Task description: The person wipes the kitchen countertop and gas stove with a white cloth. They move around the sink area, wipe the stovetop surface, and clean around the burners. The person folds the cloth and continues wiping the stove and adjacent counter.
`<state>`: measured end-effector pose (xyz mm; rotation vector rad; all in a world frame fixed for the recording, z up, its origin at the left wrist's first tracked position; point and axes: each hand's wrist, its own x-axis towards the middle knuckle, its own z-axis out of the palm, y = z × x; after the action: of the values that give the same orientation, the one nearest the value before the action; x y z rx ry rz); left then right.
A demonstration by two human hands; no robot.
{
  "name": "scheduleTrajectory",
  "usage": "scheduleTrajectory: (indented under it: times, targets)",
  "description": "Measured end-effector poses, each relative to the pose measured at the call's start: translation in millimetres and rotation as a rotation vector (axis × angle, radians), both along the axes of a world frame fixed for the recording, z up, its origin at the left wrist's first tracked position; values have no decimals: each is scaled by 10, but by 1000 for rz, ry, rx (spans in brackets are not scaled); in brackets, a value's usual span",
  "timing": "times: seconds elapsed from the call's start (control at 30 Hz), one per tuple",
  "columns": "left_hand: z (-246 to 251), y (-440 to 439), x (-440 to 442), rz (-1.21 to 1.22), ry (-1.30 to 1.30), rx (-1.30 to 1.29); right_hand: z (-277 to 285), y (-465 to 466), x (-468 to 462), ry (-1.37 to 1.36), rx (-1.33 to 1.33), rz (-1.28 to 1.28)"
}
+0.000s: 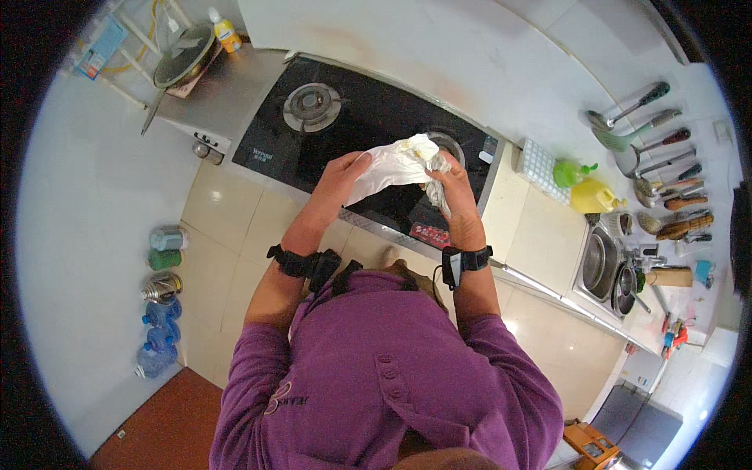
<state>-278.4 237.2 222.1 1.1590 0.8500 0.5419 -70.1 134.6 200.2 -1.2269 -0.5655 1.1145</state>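
A white wipe (390,167), of cloth or paper, is stretched between my hands above a black glass gas cooktop (364,123). Pinching its smoother end is my left hand (342,177). My right hand (461,189) grips the other end, which is bunched up and bears yellowish and grey stains. At the cooktop's far left, the left burner (311,106) is in full view. The right burner (449,147) lies partly hidden behind the wipe and my right hand. A red label (430,234) shows on the cooktop's near edge.
On the left counter stand a lidded pan (187,59) and a yellow bottle (225,30). Green (570,173) and yellow (593,195) bottles stand right of the cooktop, before a sink (600,264) holding pans. Several utensils (640,135) hang on the wall. Water jugs (158,346) line the left wall.
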Motion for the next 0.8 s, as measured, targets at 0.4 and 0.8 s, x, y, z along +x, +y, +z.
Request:
scheduleTrajectory:
  times: [0.4, 0.8]
  targets:
    - [94, -43, -181, -34, -213, 52, 365, 54, -507, -1410, 149, 293]
    - [-348, 183, -147, 150, -180, -131, 252, 14, -433, -1124, 169, 270]
